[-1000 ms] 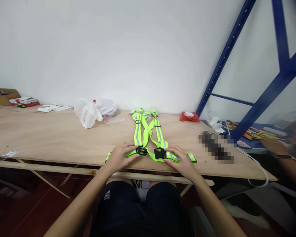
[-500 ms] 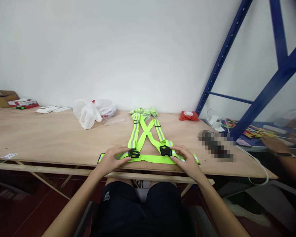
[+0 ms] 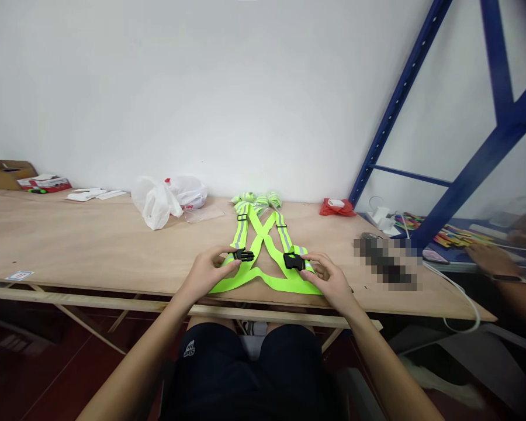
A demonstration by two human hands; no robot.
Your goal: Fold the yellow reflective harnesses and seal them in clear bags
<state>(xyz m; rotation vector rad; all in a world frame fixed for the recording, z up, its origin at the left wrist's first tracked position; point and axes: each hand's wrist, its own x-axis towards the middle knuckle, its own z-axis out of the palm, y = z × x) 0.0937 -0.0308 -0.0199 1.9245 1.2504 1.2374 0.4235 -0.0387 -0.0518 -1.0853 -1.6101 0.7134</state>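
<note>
Head view shows me the left hand (image 3: 207, 272) pinching the pronged buckle half (image 3: 244, 255), the right hand (image 3: 334, 283) gripping the socket half (image 3: 293, 261); best keep both level, green strap (image 3: 293, 285) untwisted.

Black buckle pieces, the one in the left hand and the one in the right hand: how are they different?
The pronged piece has thin prongs sticking out, while the socket piece is chunky and block-shaped. The left hand holds the pronged piece; the right hand holds the socket piece. Both are black, and they aren't clicked together.
</note>
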